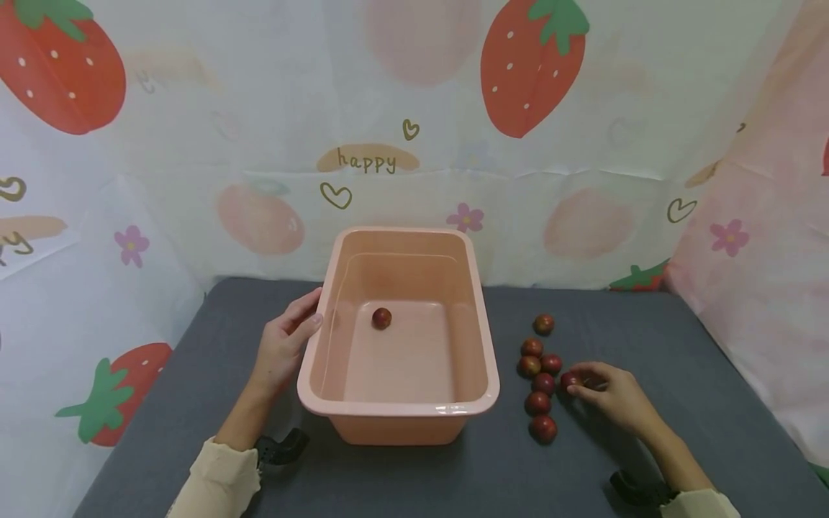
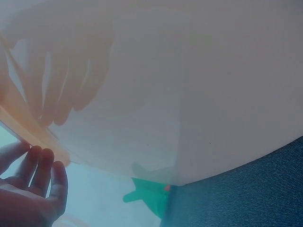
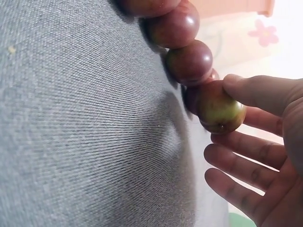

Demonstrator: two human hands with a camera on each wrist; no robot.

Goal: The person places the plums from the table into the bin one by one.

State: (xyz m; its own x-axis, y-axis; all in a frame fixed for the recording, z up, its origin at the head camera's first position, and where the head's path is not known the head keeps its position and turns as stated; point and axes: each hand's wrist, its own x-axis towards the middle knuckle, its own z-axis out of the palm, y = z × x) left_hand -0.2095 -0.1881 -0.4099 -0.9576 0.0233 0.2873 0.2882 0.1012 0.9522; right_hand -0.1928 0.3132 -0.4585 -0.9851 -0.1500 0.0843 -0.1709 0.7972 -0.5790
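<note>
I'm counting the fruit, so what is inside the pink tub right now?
One small red fruit lies on the floor of the pink tub, toward the far end. The near wall hides a strip of floor just behind it.

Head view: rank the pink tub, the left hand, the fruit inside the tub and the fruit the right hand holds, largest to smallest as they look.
1. Pink tub, by far the largest.
2. Left hand, resting against the tub's side.
3. Fruit inside the tub and fruit pinched by the right hand, the held fruit: they look alike, and fingers partly hide the held one, so no ranking.
</note>
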